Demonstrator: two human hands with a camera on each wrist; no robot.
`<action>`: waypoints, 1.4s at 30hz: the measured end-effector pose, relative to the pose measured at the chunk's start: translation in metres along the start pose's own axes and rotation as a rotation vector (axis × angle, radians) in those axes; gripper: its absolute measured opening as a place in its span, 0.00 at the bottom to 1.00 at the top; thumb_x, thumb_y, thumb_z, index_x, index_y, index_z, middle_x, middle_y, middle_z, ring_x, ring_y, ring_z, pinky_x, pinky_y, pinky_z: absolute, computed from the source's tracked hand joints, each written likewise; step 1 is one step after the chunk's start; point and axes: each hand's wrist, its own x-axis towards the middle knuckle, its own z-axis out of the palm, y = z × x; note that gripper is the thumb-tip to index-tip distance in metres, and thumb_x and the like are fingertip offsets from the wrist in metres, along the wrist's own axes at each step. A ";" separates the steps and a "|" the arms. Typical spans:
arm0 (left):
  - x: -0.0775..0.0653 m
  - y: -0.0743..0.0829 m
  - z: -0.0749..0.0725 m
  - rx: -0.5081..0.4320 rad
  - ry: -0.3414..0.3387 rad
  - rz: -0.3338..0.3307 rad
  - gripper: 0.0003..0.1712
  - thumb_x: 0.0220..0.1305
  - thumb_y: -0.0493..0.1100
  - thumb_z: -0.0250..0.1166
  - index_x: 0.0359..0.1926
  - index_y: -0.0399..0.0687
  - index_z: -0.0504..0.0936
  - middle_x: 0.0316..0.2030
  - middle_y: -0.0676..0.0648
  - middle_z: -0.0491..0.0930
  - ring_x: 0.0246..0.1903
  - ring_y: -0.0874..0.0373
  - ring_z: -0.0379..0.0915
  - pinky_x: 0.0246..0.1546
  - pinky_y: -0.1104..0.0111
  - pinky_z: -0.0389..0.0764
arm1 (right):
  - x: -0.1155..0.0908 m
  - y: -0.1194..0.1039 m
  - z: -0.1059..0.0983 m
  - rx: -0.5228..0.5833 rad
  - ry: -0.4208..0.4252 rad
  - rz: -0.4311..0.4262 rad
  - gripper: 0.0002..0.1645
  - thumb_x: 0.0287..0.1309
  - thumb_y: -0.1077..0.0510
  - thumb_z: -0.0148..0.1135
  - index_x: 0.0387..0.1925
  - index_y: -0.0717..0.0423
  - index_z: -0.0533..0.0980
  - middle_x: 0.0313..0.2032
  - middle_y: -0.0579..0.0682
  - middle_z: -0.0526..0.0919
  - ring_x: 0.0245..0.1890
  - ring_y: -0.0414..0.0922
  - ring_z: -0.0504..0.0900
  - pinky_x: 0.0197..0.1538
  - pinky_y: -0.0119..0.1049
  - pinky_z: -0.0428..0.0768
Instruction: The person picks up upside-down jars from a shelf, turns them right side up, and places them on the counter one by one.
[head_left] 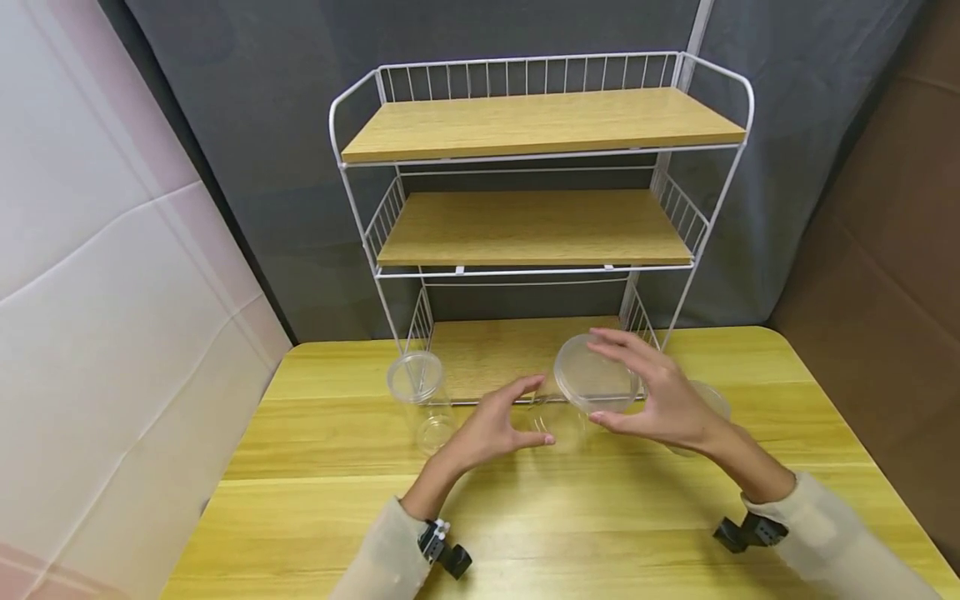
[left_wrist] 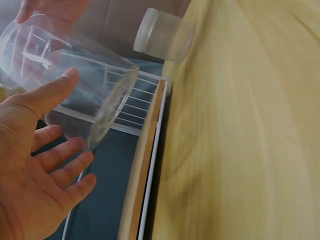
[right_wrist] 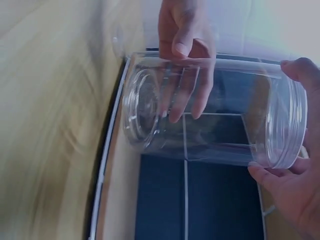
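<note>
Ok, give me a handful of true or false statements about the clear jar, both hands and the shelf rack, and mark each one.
1. The right hand holds the clear jar by its wide open rim. True.
2. The jar stands upright on the table. False: it is lifted and tipped on its side between the hands.
3. The left hand has its fingers clamped tight round the jar's middle. False: its fingers are spread loosely at the jar's base end.
4. The two upper wooden shelves of the rack carry nothing. True.
5. Another clear container stands on the table left of the hands. True.
6. The jar is full of liquid. False: it looks empty.
</note>
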 end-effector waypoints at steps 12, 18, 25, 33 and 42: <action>-0.004 -0.018 0.011 -0.079 -0.072 -0.007 0.52 0.56 0.43 0.84 0.76 0.37 0.68 0.69 0.43 0.78 0.68 0.47 0.76 0.73 0.53 0.72 | -0.009 0.013 0.034 -0.044 -0.040 -0.056 0.50 0.39 0.50 0.89 0.66 0.58 0.79 0.68 0.62 0.76 0.63 0.61 0.81 0.54 0.55 0.88; -0.007 -0.023 0.013 -0.073 -0.077 -0.030 0.52 0.54 0.42 0.84 0.76 0.38 0.68 0.68 0.41 0.78 0.68 0.46 0.76 0.72 0.54 0.73 | -0.009 0.016 0.044 -0.028 -0.050 -0.060 0.49 0.40 0.51 0.89 0.66 0.59 0.79 0.69 0.62 0.76 0.63 0.63 0.81 0.54 0.57 0.88; -0.006 -0.027 0.016 -0.048 -0.082 -0.045 0.50 0.54 0.42 0.85 0.75 0.40 0.70 0.68 0.41 0.79 0.67 0.48 0.77 0.71 0.57 0.75 | -0.011 0.019 0.050 -0.022 -0.067 -0.036 0.49 0.41 0.51 0.89 0.66 0.60 0.78 0.69 0.63 0.75 0.62 0.64 0.81 0.51 0.54 0.89; -0.006 -0.029 0.017 -0.033 -0.100 -0.044 0.48 0.55 0.42 0.84 0.74 0.39 0.71 0.67 0.39 0.79 0.67 0.47 0.77 0.72 0.56 0.74 | -0.013 0.018 0.053 -0.008 -0.087 0.012 0.48 0.44 0.50 0.88 0.67 0.60 0.78 0.70 0.64 0.74 0.65 0.64 0.79 0.54 0.56 0.88; -0.012 -0.019 0.007 0.010 -0.082 -0.018 0.53 0.57 0.46 0.83 0.78 0.41 0.66 0.71 0.42 0.76 0.69 0.46 0.75 0.72 0.49 0.73 | -0.018 0.013 0.048 -0.003 -0.146 0.065 0.53 0.48 0.47 0.86 0.72 0.58 0.72 0.75 0.62 0.68 0.70 0.66 0.73 0.57 0.62 0.85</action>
